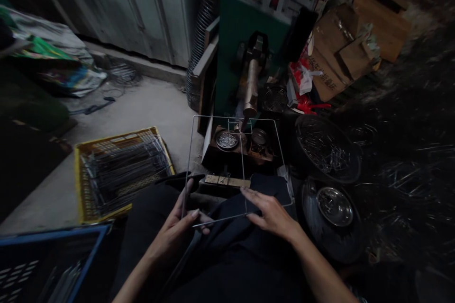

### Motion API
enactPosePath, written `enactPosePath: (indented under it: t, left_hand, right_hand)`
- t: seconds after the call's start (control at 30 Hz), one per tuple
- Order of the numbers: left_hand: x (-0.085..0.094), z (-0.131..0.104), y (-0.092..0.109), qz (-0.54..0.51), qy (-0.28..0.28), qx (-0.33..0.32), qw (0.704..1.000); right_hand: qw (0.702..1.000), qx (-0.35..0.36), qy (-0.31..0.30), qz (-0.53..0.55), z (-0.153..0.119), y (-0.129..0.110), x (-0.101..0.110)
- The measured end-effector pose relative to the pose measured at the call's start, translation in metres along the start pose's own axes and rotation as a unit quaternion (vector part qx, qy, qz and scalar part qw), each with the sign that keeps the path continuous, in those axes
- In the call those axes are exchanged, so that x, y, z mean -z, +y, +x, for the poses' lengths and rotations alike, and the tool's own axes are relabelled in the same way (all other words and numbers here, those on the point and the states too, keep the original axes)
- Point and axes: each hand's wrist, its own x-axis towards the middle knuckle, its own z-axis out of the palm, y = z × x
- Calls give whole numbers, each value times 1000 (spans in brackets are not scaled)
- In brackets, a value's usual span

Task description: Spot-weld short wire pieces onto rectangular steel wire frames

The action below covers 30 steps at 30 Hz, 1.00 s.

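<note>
A rectangular metal wire frame point(243, 165) with a middle rod and a small wire bracket at its far side is held over my lap. My left hand point(183, 220) grips its near left corner, the thumb over the bottom wire. My right hand point(272, 213) pinches the near end of the middle rod between thumb and fingers. The far side of the frame lies at the metal electrode arm point(251, 87) of a green machine point(227, 57). Beneath it sit a round dish of small shiny metal pieces point(226, 140) and a second round dish point(259, 138).
A yellow crate point(78, 184) of wire pieces stands left, with a blue crate point(101, 241) nearer. On the right are a dark basin point(357, 170) of wire parts and a metal bowl point(334, 206). Cardboard boxes point(330, 52) and a wire coil point(199, 52) flank the machine.
</note>
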Motion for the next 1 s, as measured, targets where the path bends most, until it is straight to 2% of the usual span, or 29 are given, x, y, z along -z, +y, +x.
enactPosePath:
  t: [0.27,0.73,0.83,1.0]
  left_hand:
    - [-4,3,4,6,-14,-19,1000]
    - [-4,9,1,8,-4,2,1000]
    - [4,28,6,21,-17,-19,999]
    - [11,89,40,38,-55,-80,995]
  right_hand:
    - [1000,-3,10,3,1,1,1]
    - [999,-24,19,13,2,4,3]
    - [999,-26,42,8,19,12,7]
    - [993,-49,93,-54,79,34,34]
